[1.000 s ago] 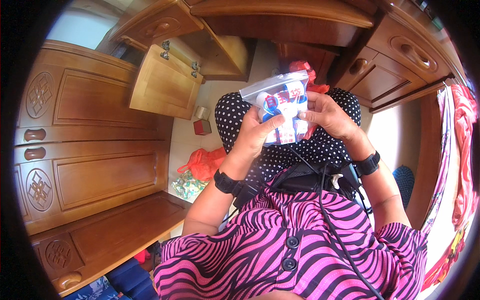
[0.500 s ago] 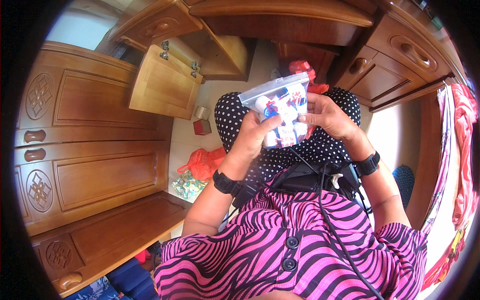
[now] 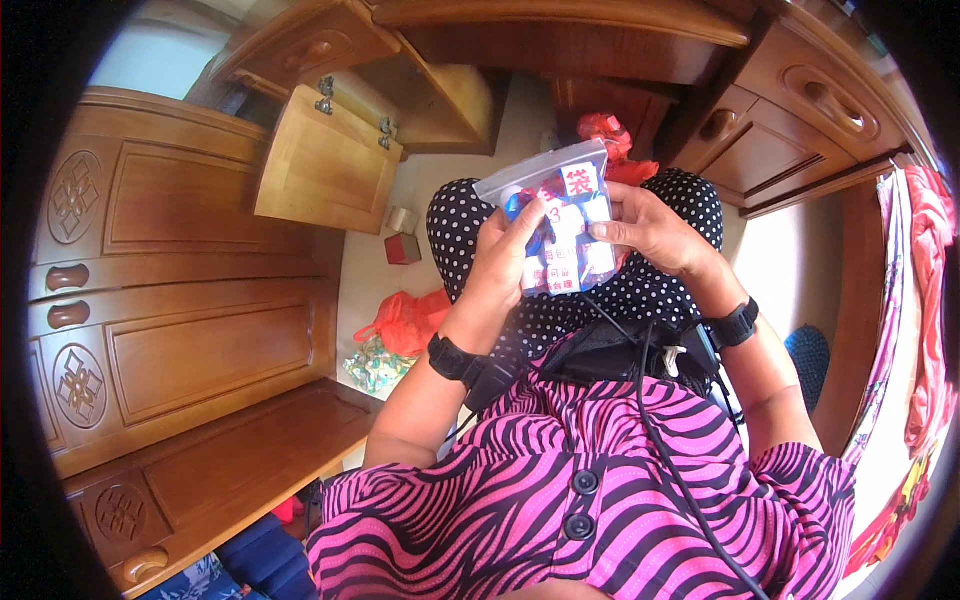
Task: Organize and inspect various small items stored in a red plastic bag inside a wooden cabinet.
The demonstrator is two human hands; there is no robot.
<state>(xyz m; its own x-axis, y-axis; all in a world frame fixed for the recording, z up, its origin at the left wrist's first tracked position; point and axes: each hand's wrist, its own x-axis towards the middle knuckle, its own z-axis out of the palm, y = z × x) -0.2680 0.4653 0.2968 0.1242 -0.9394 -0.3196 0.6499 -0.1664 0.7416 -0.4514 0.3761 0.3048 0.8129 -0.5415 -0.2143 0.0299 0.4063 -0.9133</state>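
Between my two hands, over my dotted trousers, is a clear zip-top plastic bag [image 3: 565, 260] with red and blue print and white contents whose kind I cannot make out. Its sealing strip runs along the far edge, tilted up to the right. My left hand [image 3: 507, 250] grips the bag's left side, the thumb lying across its front. On the right edge, my right hand [image 3: 645, 228] holds it with the thumb in front and the fingers behind, mostly hidden.
A wooden cabinet door [image 3: 325, 165] hangs open at the far left. Red plastic bags lie on the floor, one at the left [image 3: 405, 322] and another beyond my knees [image 3: 615, 145]. Near the door is a small red box [image 3: 402, 249]. Clothes [image 3: 928, 300] hang at the right.
My left thumb has moved up the front of the bag. The bag's printed front now lies flatter and faces me more, and its top has shifted slightly left.
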